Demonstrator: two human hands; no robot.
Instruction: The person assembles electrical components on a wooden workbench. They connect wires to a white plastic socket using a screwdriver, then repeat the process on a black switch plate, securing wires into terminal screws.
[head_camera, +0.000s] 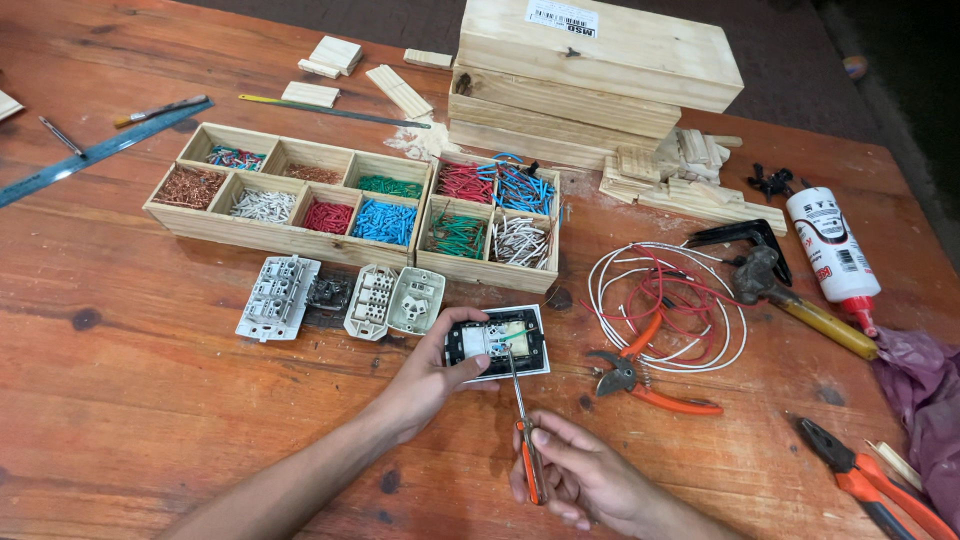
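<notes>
The left hand (425, 385) gripped the left edge of a square white-framed switch module with black back (497, 343), which lay on the reddish wooden surface (130, 380). The right hand (585, 475) was closed around an orange-handled screwdriver (524, 430), tip set in the module. Orange-handled cutters (645, 385) lay just to the right.

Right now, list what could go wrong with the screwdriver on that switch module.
The screwdriver tip may slip off the switch module and jab the left hand steadying it. The module rests loosely on the wooden table, so pressure could skid it toward the pruning shears and wire coil.
</notes>
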